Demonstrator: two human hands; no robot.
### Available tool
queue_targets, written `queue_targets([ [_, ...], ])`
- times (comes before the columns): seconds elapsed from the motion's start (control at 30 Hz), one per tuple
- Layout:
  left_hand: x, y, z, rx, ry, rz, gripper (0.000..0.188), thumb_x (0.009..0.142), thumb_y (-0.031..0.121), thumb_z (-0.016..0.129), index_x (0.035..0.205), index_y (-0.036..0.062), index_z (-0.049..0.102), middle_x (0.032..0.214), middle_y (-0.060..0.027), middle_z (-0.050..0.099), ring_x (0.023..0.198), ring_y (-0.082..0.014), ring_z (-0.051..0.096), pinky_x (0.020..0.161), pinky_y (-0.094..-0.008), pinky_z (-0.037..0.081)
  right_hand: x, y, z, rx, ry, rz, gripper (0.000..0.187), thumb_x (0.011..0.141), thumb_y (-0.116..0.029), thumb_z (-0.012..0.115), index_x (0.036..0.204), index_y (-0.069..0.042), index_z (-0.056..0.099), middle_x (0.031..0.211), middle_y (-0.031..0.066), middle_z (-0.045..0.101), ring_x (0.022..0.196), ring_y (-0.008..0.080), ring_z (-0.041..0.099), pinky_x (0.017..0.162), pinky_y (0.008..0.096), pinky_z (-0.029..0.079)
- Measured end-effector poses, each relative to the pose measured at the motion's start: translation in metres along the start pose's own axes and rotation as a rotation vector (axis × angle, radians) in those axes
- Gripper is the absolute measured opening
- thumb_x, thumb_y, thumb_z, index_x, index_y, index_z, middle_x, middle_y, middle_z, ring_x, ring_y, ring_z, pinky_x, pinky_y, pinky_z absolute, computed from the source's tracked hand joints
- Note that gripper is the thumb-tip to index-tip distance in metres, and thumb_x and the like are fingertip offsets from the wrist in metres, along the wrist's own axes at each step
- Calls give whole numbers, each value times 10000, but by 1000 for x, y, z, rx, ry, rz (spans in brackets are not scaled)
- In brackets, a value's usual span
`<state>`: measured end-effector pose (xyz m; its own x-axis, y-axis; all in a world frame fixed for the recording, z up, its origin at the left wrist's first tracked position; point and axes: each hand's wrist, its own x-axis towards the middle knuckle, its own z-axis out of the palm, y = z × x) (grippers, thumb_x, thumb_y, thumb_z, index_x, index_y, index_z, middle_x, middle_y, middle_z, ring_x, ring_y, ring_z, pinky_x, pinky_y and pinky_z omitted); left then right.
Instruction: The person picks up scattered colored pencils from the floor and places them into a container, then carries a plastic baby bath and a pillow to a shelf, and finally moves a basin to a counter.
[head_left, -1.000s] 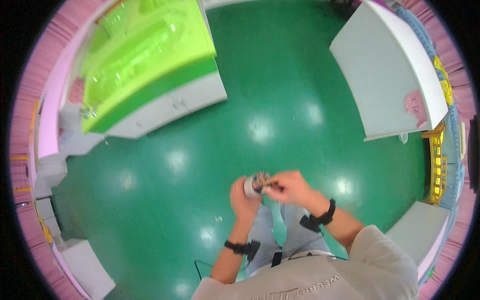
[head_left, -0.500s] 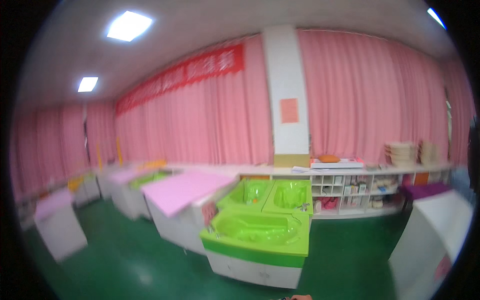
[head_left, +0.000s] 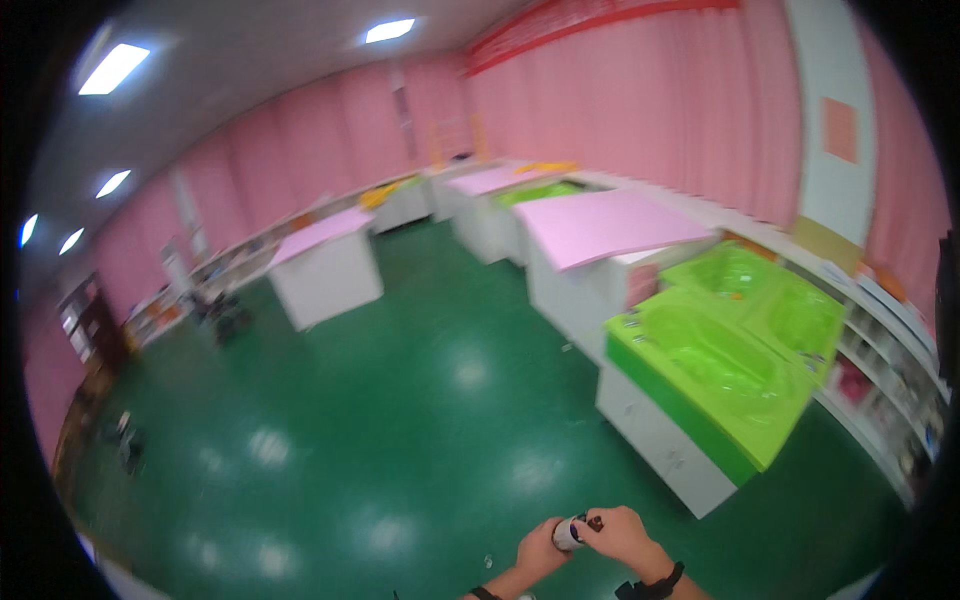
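Observation:
Low in the view, both my hands meet over a small white cylinder with a dark part. My left hand point(head_left: 540, 550) is closed around the side of this white cylinder point(head_left: 567, 536). Coming in from the right, my right hand point(head_left: 622, 538) has its fingers bent over the cylinder's dark end. What kind of thing it is, I cannot make out. Dark bands circle both wrists. Beneath the hands lies the green floor point(head_left: 400, 430).
To the right stands a white cabinet with bright green basins point(head_left: 700, 350). Beyond it are white cabinets with pink tops point(head_left: 610, 225), and another pink-topped cabinet point(head_left: 325, 265) to the left. Shelves point(head_left: 880, 370) line the right wall. Dark wheeled equipment point(head_left: 222, 315) sits far left.
My view has swung left and down, so the green basins now lie to the right. Both hands have come into sight with the white cylinder; before, only a sliver of a hand showed.

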<state>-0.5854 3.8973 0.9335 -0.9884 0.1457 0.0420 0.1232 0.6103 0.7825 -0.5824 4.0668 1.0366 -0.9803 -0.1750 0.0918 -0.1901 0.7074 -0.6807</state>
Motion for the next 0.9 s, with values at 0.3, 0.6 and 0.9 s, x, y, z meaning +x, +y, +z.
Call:
queue_targets([
  [0.3, -95, -61, -78, 72, 306, -400, 611, 578, 209, 783, 1140, 127, 558, 1035, -132, 651, 949, -332, 627, 787, -429, 515, 73, -70, 114, 71, -656, -565, 320, 830, -400, 624, 788, -87, 679, 616, 128, 611, 548, 318, 581, 511, 386, 453],
  [0.6, -170, -144, -165, -34, 712, -669, 647, 572, 250, 804, 1160, 135, 559, 1002, -145, 672, 917, -344, 642, 779, -418, 521, 77, -229, 220, -21, -593, -1050, 392, 876, -374, 565, 1117, -67, 601, 1082, 160, 626, 963, 342, 601, 778, 421, 503],
  [0.9, -188, -261, -348, 91, 854, -692, 588, 568, 219, 797, 1101, 106, 576, 943, -147, 676, 862, -346, 649, 746, -416, 528, 132, -358, 425, 317, -764, -1086, 384, 956, -242, 438, 1277, -43, 508, 1266, 177, 537, 1150, 343, 526, 967, 419, 426],
])
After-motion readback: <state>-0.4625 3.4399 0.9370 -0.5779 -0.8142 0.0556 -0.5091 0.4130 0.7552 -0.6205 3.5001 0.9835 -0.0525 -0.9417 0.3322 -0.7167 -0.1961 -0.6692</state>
